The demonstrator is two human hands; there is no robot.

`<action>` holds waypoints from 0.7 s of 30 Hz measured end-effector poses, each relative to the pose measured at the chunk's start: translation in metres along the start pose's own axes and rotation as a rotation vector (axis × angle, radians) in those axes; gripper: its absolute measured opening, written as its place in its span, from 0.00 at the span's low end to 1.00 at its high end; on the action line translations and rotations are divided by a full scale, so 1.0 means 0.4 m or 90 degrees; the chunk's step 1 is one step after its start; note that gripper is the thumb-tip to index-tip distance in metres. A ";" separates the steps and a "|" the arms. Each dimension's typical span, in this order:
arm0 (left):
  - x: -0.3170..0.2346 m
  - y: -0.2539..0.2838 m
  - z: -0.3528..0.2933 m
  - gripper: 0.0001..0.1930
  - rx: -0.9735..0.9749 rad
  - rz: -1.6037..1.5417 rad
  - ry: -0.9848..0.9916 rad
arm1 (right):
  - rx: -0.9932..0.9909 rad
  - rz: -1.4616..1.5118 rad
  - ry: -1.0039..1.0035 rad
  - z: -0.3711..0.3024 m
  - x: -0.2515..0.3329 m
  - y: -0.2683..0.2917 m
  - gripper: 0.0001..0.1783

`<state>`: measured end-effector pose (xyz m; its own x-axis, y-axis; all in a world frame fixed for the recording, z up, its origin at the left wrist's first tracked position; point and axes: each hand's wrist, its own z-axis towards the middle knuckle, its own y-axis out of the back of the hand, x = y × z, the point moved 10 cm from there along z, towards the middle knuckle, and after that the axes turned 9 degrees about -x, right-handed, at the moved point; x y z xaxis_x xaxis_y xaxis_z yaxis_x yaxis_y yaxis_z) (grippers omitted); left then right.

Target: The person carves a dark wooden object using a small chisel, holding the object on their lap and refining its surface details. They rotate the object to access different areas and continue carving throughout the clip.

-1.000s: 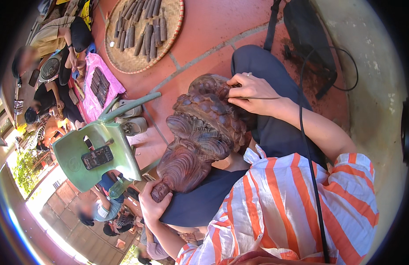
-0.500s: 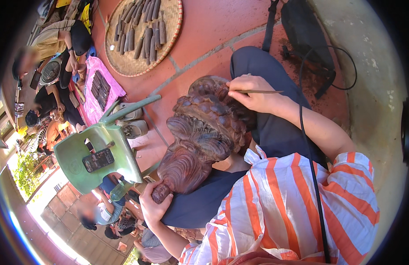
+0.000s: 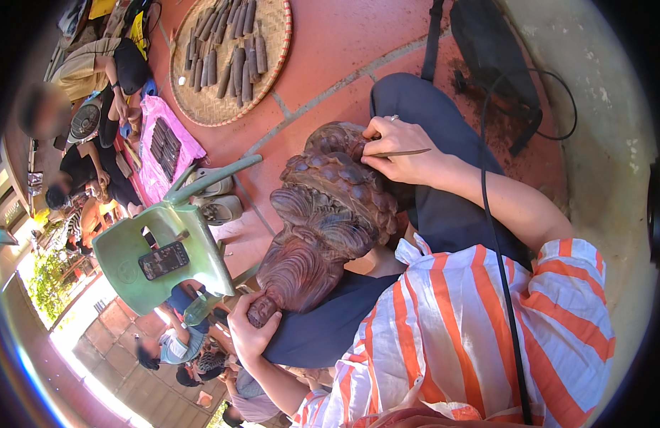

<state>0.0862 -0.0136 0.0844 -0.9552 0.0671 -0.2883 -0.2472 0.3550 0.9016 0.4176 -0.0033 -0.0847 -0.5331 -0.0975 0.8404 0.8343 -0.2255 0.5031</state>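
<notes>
A dark reddish-brown carved statue point(image 3: 323, 235) lies slantwise across my lap. Its small head point(image 3: 263, 311) points to the lower left, and its knobbly, petal-covered base is toward the upper right. My left hand point(image 3: 248, 332) cups that head, thumb and fingers on either side of it. At the base end, my right hand point(image 3: 401, 148) pinches a thin brown stick-like tool point(image 3: 413, 152). The tool's tapered rear end sticks out to the right; its working tip is hidden by my fingers against the base.
A green plastic chair point(image 3: 123, 265) at left carries a phone point(image 3: 164, 261). Beyond are a round woven tray point(image 3: 194, 107) of dark sticks and a pink plastic sheet point(image 3: 187, 148). Grey sandals point(image 3: 221, 210) stand near the chair. A black bag point(image 3: 487, 50) and cable lie right. Other people sit left.
My right hand has shifted slightly left with the tool, its fingers more bent. The left hand keeps its hold on the statue's head. The view has moved a little.
</notes>
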 end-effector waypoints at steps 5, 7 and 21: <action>0.000 0.002 -0.002 0.24 -0.001 -0.004 0.012 | 0.006 0.082 -0.068 -0.001 -0.059 -0.009 0.06; 0.008 0.000 -0.002 0.24 -0.002 0.001 0.001 | 0.007 0.041 -0.035 -0.002 -0.021 -0.001 0.07; 0.011 0.001 0.000 0.24 0.004 -0.012 0.033 | 0.003 0.006 -0.001 0.002 0.006 0.001 0.08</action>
<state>0.0820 -0.0131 0.0833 -0.9574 0.0126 -0.2884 -0.2645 0.3619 0.8939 0.4169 -0.0028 -0.0822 -0.5248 -0.0983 0.8455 0.8401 -0.2199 0.4958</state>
